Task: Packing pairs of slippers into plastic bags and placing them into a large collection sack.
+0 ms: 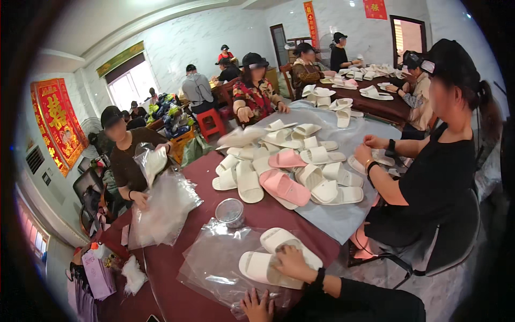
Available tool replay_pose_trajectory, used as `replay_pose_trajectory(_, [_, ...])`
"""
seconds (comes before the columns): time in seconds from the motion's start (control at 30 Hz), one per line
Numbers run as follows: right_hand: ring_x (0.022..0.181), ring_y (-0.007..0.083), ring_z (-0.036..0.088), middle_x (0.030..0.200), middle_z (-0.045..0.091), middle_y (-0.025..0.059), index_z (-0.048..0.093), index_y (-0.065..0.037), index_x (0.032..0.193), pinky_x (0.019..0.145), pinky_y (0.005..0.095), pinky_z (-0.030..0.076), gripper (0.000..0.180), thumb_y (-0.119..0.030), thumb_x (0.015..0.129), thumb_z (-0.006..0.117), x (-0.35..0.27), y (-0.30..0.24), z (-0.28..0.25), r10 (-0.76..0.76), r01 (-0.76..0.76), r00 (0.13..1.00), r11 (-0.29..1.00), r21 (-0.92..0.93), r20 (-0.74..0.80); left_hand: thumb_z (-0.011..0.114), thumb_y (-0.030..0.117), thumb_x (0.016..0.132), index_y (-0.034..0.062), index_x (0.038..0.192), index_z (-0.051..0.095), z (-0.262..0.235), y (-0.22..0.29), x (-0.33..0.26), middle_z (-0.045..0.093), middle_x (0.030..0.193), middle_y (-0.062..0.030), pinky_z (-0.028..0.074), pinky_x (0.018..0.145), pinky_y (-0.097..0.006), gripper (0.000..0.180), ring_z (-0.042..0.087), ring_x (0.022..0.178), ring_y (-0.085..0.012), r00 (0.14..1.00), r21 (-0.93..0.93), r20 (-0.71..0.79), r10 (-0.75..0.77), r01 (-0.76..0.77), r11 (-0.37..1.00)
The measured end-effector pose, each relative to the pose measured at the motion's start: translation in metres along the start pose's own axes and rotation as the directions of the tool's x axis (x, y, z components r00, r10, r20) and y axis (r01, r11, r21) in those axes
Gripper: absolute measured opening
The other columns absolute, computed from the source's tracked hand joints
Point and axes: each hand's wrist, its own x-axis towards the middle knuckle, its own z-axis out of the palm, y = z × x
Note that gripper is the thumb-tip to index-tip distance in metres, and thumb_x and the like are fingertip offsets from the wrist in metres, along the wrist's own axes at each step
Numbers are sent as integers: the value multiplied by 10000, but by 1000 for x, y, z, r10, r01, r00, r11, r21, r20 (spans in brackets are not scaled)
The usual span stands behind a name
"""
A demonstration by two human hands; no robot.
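Observation:
A pair of white slide slippers (253,267) lies side by side on the clear plastic bags (206,263) in front of me. Closed over the inner edges and straps of this pair is my right hand (292,263), a dark band around its wrist. My left hand (257,307) is lower down, its fingers spread on the edge of the bags, and it holds nothing. A round clear tub (229,212) with small dark contents, too small to make out, stands just beyond the bags.
A heap of white slippers (249,185), with pink slippers (284,188) among them, covers the grey cloth (348,214) beyond. On the left, a person (129,155) handles a plastic bag (163,209). To the right sits a person in black (440,155). Further tables have other people around them.

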Motion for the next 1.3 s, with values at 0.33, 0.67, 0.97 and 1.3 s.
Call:
replay_pose_trajectory(0.33, [1205, 437, 374, 1282, 409, 285, 538, -77, 1200, 988, 596, 256, 585, -397, 725, 660, 41, 4, 31, -218, 226, 963, 973, -34, 160, 607, 281, 824, 181, 1188, 589, -7, -4, 2, 442, 1344, -169, 275, 994, -557, 377, 404, 1199, -403, 999, 26, -35, 17, -16, 1000])
replay_pose_trajectory(0.67, [1099, 388, 479, 1082, 577, 212, 661, -6, 926, 937, 450, 370, 251, -99, 707, 583, 54, 46, 43, -188, 188, 982, 911, 367, -36, 615, 221, 818, 120, 1168, 585, 4, -7, -3, 463, 1290, -198, 344, 943, -524, 365, 450, 1136, -410, 987, -11, -152, 51, -54, 998])
replay_pose_trajectory(0.97, [1275, 248, 360, 1362, 410, 119, 569, -65, 1216, 1044, 361, 272, 388, -239, 871, 596, -44, 40, -86, -641, -45, 665, 476, 878, 382, 484, 187, 879, 55, 1016, 612, -21, -24, -9, 616, 804, -193, 460, 601, -464, 230, 595, 711, -372, 992, -303, -51, -118, 97, 948])
replay_pose_trajectory(1.3, [1080, 148, 514, 1178, 579, 60, 594, -25, 1131, 922, 316, 401, 283, -165, 886, 571, -78, 41, -82, -563, -274, 658, 440, 855, 501, 520, 93, 802, 35, 942, 601, -15, -9, 17, 587, 806, -209, 438, 601, -459, 172, 564, 736, -396, 977, -239, -136, -163, 128, 963])
